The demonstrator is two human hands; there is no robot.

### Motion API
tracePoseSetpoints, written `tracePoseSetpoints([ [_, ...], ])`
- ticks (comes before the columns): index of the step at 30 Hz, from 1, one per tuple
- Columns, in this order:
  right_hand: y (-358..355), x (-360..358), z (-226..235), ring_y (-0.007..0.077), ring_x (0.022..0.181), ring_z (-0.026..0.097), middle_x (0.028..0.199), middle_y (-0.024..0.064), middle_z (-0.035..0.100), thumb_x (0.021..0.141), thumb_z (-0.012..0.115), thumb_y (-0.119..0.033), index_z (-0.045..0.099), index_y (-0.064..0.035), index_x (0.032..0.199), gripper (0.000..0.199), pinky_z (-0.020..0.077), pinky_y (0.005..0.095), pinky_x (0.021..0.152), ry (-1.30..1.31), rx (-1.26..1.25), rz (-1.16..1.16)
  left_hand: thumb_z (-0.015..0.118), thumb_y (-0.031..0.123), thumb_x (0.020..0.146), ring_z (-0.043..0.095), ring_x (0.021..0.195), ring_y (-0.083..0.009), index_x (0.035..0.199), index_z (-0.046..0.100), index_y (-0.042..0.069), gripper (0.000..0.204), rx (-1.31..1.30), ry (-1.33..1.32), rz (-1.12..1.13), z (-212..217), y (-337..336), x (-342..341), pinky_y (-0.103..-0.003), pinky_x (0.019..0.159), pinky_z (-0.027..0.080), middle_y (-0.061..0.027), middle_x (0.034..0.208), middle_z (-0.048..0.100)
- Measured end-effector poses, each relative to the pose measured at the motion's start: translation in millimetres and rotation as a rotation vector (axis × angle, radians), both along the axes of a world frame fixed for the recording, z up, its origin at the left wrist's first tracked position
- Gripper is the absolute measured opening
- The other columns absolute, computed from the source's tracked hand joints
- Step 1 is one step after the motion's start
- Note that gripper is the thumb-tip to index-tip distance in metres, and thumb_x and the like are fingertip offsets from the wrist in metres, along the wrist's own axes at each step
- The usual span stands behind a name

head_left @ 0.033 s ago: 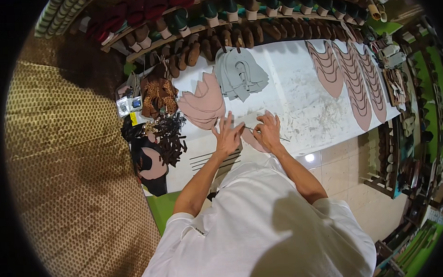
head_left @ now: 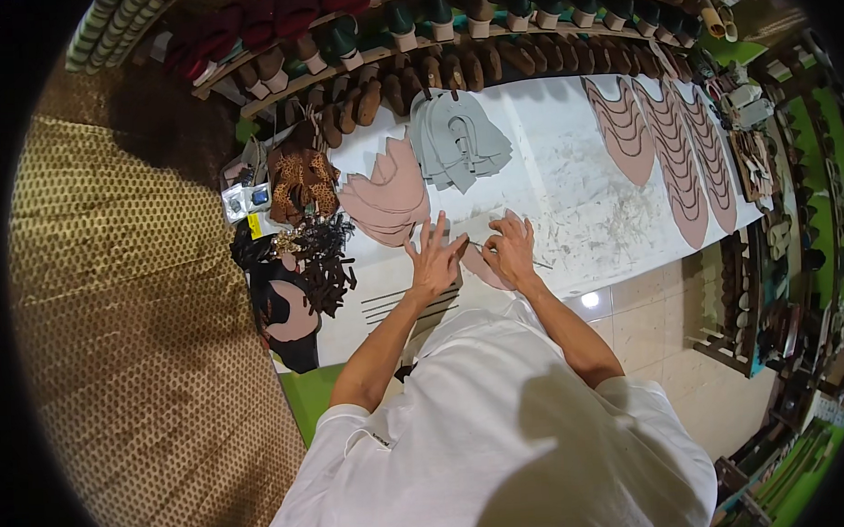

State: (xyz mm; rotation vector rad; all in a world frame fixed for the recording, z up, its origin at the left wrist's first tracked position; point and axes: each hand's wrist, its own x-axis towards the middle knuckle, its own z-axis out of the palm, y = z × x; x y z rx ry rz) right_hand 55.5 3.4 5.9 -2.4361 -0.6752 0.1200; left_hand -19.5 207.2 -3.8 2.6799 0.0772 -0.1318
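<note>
My left hand (head_left: 433,263) is on the table's near side, its fingers spread, with the thumb side close to one end of a thin dark strip (head_left: 541,265). Opposite it, my right hand (head_left: 509,251) pinches this strip between bent fingers. Under and beside the right hand lies a pink shoe-shaped piece (head_left: 481,267), partly covered by the fingers. Several more dark thin strips (head_left: 386,305) lie in a row beside my left forearm. A fanned stack of pink pieces (head_left: 387,195) rests just beyond my left hand.
Grey cut pieces (head_left: 459,137) are piled at the table's back. Overlapping pink pieces (head_left: 676,176) lie in rows at the right. Leopard-patterned pieces (head_left: 304,182) and dark scraps (head_left: 325,271) crowd the left. Racks of shoes (head_left: 442,26) stand behind the white table (head_left: 578,207).
</note>
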Motion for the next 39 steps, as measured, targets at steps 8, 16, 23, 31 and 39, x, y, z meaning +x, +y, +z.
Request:
tracePoseSetpoints([
  [8, 3, -5, 4, 0.0298, 0.135, 0.049, 0.129, 0.0087, 0.064, 0.081, 0.075, -0.02, 0.08, -0.007, 0.079, 0.014, 0.0182, 0.0646, 0.123, 0.019, 0.014, -0.005, 0.062, 0.018, 0.094, 0.012, 0.159, -0.0407, 0.143, 0.062, 0.036, 0.053, 0.173, -0.055, -0.143, -3, 0, -9, -0.084, 0.111, 0.006, -0.0104, 0.176, 0.013],
  [16, 4, -8, -2, 0.0302, 0.138, 0.046, 0.13, 0.0088, 0.064, 0.082, 0.073, -0.022, 0.082, -0.0067, 0.081, 0.017, 0.016, 0.0635, 0.124, 0.044, -0.011, -0.023, 0.061, 0.015, 0.092, 0.012, 0.159, -0.0416, 0.142, 0.062, 0.039, 0.055, -0.001, -0.001, -0.042, 2, -6, -6, -0.085, 0.11, 0.007, -0.0104, 0.176, 0.01],
  [23, 6, -9, -2, 0.0323, 0.14, 0.045, 0.132, 0.0094, 0.064, 0.082, 0.074, -0.022, 0.083, -0.0072, 0.081, 0.017, 0.016, 0.0618, 0.125, 0.038, -0.022, -0.019, 0.06, 0.018, 0.094, 0.013, 0.159, -0.0419, 0.141, 0.063, 0.04, 0.052, 0.074, 0.018, -0.12, 0, -3, -8, -0.085, 0.111, 0.007, -0.0091, 0.176, 0.013],
  [31, 10, -13, -4, 0.0342, 0.144, 0.041, 0.135, 0.0088, 0.063, 0.083, 0.075, -0.023, 0.083, -0.0082, 0.081, 0.017, 0.0163, 0.061, 0.125, 0.022, -0.063, -0.021, 0.061, 0.019, 0.095, 0.013, 0.159, -0.0403, 0.143, 0.061, 0.038, 0.051, 0.208, -0.024, -0.231, 7, 0, -2, -0.082, 0.113, 0.006, -0.0094, 0.176, 0.012],
  [39, 10, -14, -8, 0.0321, 0.141, 0.045, 0.135, 0.0076, 0.064, 0.08, 0.076, -0.023, 0.083, -0.0081, 0.082, 0.016, 0.0182, 0.061, 0.124, -0.035, -0.071, -0.031, 0.06, 0.017, 0.094, 0.009, 0.159, -0.0406, 0.144, 0.06, 0.037, 0.054, 0.024, 0.033, -0.145, 14, -7, -1, -0.082, 0.112, 0.004, -0.0096, 0.177, 0.009],
])
